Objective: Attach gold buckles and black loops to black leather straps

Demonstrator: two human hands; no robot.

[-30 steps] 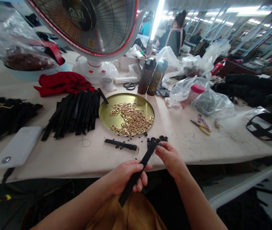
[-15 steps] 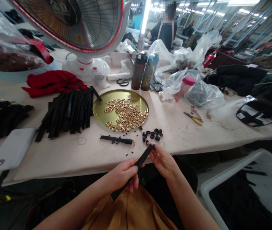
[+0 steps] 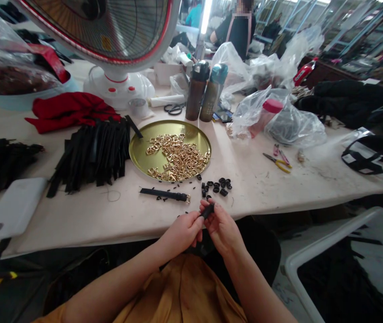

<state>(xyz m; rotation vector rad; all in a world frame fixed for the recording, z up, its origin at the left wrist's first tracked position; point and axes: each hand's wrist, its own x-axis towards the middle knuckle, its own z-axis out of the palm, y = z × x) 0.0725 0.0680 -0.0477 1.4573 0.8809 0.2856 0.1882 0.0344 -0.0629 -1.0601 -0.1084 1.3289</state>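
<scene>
My left hand [image 3: 182,232] and my right hand [image 3: 222,228] meet at the table's front edge, both closed on a black strap [image 3: 208,210]; only its upper end shows between my fingers. Just beyond them lie a finished black strap with a gold buckle [image 3: 165,194] and a cluster of small black loops [image 3: 217,186]. A round gold tray [image 3: 140,152] holds many gold buckles [image 3: 177,157]. Left of the tray lies a pile of black straps [image 3: 92,152].
A large fan [image 3: 117,40] stands at the back, with a red cloth [image 3: 66,110], two bottles [image 3: 206,89], scissors [image 3: 174,108], pliers [image 3: 276,161] and plastic bags [image 3: 279,121] around. A white tablet [image 3: 11,208] lies front left. A person works at the far bench.
My left hand slid up the strap toward my right hand, so most of the strap's length is now hidden. Both hands drew nearer the table edge.
</scene>
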